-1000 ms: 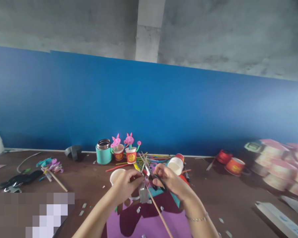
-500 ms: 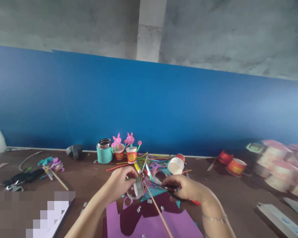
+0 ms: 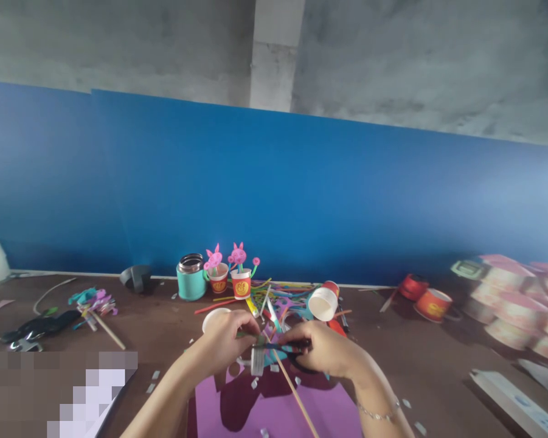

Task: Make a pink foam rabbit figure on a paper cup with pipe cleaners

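My left hand [image 3: 225, 340] is closed in a pinch on a small white strip of paper or tape [image 3: 257, 360] that hangs below its fingers. My right hand [image 3: 325, 350] is closed round black-handled scissors [image 3: 286, 349], whose blades point left at the strip. Both hands meet above a purple foam sheet [image 3: 278, 410] with a cut-out hole. A thin wooden stick [image 3: 294, 389] runs diagonally under my right hand. A white paper cup [image 3: 213, 317] stands just behind my left hand.
On the brown table: a teal can [image 3: 190, 278], two red cups with pink pig figures [image 3: 241, 277], a tipped white cup [image 3: 322, 302], coloured straws [image 3: 283, 291], red cups [image 3: 431, 304] and stacked pink tubs [image 3: 520, 304] at right, black tool [image 3: 36, 328] at left. Blue wall behind.
My right hand swung the scissors from upright to lying level, blades pointing left at the strip. My left hand stayed closed, with the strip now hanging below it.
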Tool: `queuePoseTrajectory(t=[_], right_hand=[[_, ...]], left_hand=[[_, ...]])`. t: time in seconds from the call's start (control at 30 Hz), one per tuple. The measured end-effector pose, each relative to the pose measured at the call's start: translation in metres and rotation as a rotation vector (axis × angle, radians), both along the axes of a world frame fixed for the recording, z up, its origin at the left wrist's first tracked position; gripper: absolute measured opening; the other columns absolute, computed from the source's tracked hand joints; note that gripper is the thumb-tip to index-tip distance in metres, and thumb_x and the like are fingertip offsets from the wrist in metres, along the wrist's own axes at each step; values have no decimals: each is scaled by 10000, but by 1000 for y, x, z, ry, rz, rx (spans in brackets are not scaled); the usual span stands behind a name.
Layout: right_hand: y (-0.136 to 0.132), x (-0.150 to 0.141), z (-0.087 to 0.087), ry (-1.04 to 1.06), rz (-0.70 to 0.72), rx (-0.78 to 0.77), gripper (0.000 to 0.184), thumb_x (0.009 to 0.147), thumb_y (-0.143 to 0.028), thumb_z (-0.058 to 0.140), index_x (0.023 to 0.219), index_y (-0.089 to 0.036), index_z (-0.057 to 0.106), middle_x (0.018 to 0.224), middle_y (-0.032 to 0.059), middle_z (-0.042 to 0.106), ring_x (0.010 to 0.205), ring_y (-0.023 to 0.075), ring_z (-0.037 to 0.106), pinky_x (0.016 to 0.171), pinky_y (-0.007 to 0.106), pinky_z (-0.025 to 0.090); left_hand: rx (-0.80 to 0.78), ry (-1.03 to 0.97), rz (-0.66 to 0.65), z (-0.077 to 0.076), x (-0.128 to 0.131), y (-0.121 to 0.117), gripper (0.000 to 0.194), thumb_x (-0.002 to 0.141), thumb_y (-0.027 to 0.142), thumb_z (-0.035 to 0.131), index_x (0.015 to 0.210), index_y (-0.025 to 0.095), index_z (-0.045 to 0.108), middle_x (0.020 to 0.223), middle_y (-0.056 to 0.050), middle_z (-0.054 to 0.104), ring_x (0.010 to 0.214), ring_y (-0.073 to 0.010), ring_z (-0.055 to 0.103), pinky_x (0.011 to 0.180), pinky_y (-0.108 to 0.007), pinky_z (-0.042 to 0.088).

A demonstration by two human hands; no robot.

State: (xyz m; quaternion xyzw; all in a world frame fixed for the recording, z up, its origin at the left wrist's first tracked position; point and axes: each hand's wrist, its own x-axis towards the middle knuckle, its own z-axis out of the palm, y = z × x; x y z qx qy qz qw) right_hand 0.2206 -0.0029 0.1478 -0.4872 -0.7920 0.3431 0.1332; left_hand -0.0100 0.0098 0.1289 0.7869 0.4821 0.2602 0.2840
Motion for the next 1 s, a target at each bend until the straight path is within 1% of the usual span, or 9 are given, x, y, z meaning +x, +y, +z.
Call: queuePoseTrajectory(t=[0.13, 0.27, 0.33, 0.4, 0.47, 0.67, 0.8, 0.9, 1.0], right_hand=[[2, 1, -2, 29, 30, -27, 431, 596, -81, 556, 940, -250, 754, 654, -44, 635, 586, 101, 485, 513, 176, 330], [4, 4, -5, 55, 34, -81, 424, 601, -65, 521, 908, -237, 758, 679, -30, 660, 595, 112, 512, 519, 185, 350], [4, 4, -6, 69, 26, -107, 407, 597, -68, 542, 908, -231, 748, 695, -28, 662, 598, 112, 517, 521, 183, 359], [4, 4, -6, 77, 10, -97, 393, 587, -79, 589, 918, -230, 737, 703, -30, 651, 601, 108, 508, 523, 182, 360], [4, 4, -5, 78, 12, -76, 391, 578, -88, 623, 925, -231, 733, 716, -31, 645, 623, 111, 509, 541, 183, 364], [5, 6, -1, 94, 78, -137, 362, 602, -73, 573, 886, -221, 741, 711, -31, 658, 643, 120, 537, 552, 185, 371], [5, 8, -5, 109, 62, -172, 329, 613, -91, 582, 874, -214, 741, 657, -32, 640, 582, 105, 508, 515, 184, 341], [6, 10, -9, 69, 46, -150, 287, 622, -125, 607, 861, -216, 737, 611, -40, 595, 544, 89, 452, 487, 185, 302], [8, 12, -13, 16, 57, -80, 306, 604, -114, 616, 872, -220, 721, 637, -45, 573, 571, 89, 435, 510, 185, 305]], left_hand=[[16, -51, -21, -4, 1, 0, 126, 721, 186, 561, 765, 212, 676, 760, 6, 692, 632, -141, 633, 577, -207, 430], [14, -57, 0, -7, 4, 0, 139, 719, 186, 561, 776, 222, 683, 735, 17, 694, 616, -141, 638, 555, -205, 420], [14, -35, 29, -8, 5, 0, 151, 716, 186, 559, 776, 229, 690, 715, 22, 694, 607, -140, 637, 553, -204, 418], [28, -24, 51, -8, 6, 0, 148, 710, 188, 564, 768, 231, 693, 705, 20, 693, 622, -146, 639, 560, -203, 418], [31, -32, 46, -7, 6, 0, 142, 705, 190, 571, 768, 229, 693, 709, 18, 692, 637, -151, 641, 566, -204, 420], [4, -54, 46, -8, 5, 0, 135, 716, 207, 569, 771, 222, 691, 722, 2, 691, 692, -173, 655, 587, -216, 430], [-2, -48, 40, -6, 6, -1, 124, 709, 196, 579, 765, 223, 687, 698, 13, 685, 644, -158, 638, 584, -217, 424], [-17, -65, 43, -1, 6, -1, 100, 726, 218, 579, 766, 215, 671, 721, 9, 686, 656, -159, 628, 594, -219, 424], [-7, -109, 62, 1, 4, 0, 103, 738, 217, 568, 794, 208, 654, 797, -8, 691, 747, -169, 624, 662, -225, 435]])
